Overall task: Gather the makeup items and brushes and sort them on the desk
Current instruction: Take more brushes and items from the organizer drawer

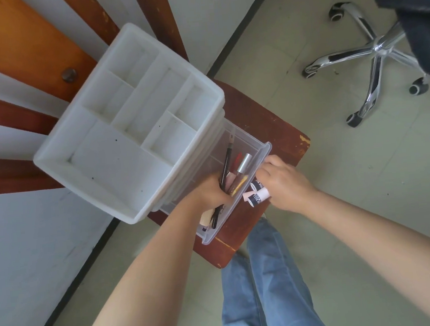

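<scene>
A white plastic organizer [109, 156] with empty top compartments stands on a brown wooden chair seat [265, 122]. Its clear drawer [257, 154] is pulled out toward me. My left hand [208, 192] is inside the drawer, closed around a bundle of makeup pencils and brushes [231, 171], among them a black pencil and a silver-capped tube. My right hand [285, 180] is at the drawer's front edge and holds small white tubes with dark labels [257, 194].
An office chair with a chrome star base [371, 55] and castors stands on the floor at the upper right. The wooden chair's back slats [16, 42] rise to the left. My legs in blue jeans [266, 288] are below the seat.
</scene>
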A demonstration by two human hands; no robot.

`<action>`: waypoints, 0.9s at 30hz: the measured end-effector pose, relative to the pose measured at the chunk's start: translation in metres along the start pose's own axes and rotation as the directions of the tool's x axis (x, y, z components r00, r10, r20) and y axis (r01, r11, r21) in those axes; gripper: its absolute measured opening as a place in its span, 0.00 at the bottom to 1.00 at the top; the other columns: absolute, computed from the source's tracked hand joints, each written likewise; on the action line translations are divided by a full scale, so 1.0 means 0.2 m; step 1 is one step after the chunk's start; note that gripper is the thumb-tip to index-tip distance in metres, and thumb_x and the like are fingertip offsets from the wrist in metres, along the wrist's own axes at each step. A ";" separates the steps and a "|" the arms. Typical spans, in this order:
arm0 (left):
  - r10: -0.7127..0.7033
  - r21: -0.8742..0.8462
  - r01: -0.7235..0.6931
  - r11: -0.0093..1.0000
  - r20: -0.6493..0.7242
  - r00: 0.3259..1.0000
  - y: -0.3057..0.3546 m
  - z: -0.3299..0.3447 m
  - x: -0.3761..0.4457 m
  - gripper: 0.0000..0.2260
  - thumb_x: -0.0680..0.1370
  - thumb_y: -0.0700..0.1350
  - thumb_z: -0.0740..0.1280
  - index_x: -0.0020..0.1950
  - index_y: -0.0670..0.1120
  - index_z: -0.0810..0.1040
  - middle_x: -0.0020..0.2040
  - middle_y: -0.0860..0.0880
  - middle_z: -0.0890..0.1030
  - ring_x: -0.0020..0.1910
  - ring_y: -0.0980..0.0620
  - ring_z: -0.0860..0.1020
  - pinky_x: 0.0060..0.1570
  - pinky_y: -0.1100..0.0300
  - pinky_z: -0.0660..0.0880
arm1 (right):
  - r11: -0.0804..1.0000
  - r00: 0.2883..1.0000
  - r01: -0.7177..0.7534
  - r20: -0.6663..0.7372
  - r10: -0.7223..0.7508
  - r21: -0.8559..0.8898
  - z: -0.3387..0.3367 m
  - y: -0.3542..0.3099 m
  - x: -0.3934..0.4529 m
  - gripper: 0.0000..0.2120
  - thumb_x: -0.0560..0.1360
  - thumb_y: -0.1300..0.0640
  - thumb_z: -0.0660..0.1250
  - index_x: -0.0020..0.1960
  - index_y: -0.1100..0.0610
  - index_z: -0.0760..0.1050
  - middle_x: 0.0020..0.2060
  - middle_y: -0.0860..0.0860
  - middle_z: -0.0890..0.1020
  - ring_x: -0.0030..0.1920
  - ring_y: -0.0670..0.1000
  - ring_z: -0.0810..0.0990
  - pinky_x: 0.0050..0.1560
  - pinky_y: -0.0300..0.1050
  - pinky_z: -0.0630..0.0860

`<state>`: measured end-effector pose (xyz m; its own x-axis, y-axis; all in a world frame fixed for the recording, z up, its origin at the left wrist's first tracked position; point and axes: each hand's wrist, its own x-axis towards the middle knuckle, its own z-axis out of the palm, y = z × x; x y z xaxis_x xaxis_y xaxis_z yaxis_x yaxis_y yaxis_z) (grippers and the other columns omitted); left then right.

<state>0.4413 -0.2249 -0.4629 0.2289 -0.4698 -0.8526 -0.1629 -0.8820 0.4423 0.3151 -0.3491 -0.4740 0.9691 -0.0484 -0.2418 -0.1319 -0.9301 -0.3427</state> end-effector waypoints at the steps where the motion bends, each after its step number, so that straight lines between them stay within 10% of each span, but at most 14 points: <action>1: 0.005 -0.002 -0.005 1.000 0.014 1.000 0.00 0.00 0.00 0.12 0.70 0.34 0.68 0.36 0.44 0.65 0.32 0.49 0.68 0.30 0.55 0.69 0.30 0.64 0.67 | 1.000 1.000 0.004 -0.006 -0.005 -0.003 0.00 0.00 0.00 0.22 0.38 0.71 0.75 0.29 0.60 0.72 0.28 0.53 0.78 0.34 0.56 0.80 0.21 0.39 0.73; 5: 0.037 -0.093 -0.036 0.995 0.018 0.999 -0.01 0.00 0.00 0.11 0.70 0.32 0.66 0.51 0.36 0.72 0.34 0.43 0.73 0.27 0.49 0.74 0.34 0.52 0.77 | 0.999 0.999 0.033 -0.021 -0.033 -0.005 0.01 0.01 -0.01 0.23 0.37 0.70 0.75 0.29 0.59 0.72 0.29 0.52 0.79 0.34 0.55 0.81 0.22 0.37 0.73; 12: 0.105 -0.060 -0.109 0.992 -0.066 0.992 -0.04 -0.05 -0.18 0.08 0.71 0.36 0.68 0.45 0.40 0.70 0.29 0.48 0.73 0.25 0.51 0.73 0.35 0.52 0.77 | 0.992 0.978 0.104 0.188 -0.090 -0.066 -0.01 -0.05 -0.06 0.25 0.32 0.65 0.77 0.27 0.56 0.73 0.30 0.49 0.79 0.33 0.51 0.80 0.23 0.34 0.70; 17: 0.018 -0.075 -0.027 0.997 -0.116 0.993 -0.11 -0.08 -0.45 0.08 0.68 0.35 0.69 0.40 0.42 0.70 0.29 0.48 0.73 0.27 0.50 0.74 0.35 0.52 0.77 | 0.998 0.921 0.005 0.390 0.022 -0.066 -0.10 -0.15 0.02 0.16 0.68 0.71 0.62 0.55 0.63 0.72 0.57 0.56 0.75 0.64 0.55 0.66 0.54 0.46 0.71; 27: -0.235 -0.333 0.139 0.933 -0.268 0.935 -0.36 -0.03 -0.86 0.13 0.67 0.34 0.68 0.34 0.46 0.66 0.30 0.49 0.71 0.23 0.56 0.73 0.27 0.63 0.73 | 0.967 0.914 0.177 0.395 -0.093 -0.181 -0.15 -0.47 0.43 0.20 0.72 0.65 0.63 0.63 0.62 0.67 0.62 0.57 0.72 0.66 0.57 0.65 0.56 0.51 0.72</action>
<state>0.4187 -0.0808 -0.3469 0.5089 -0.2422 -0.8260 0.1991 -0.9005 0.3867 0.4178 -0.2770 -0.4347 0.8159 0.1862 -0.5474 0.0816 -0.9743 -0.2099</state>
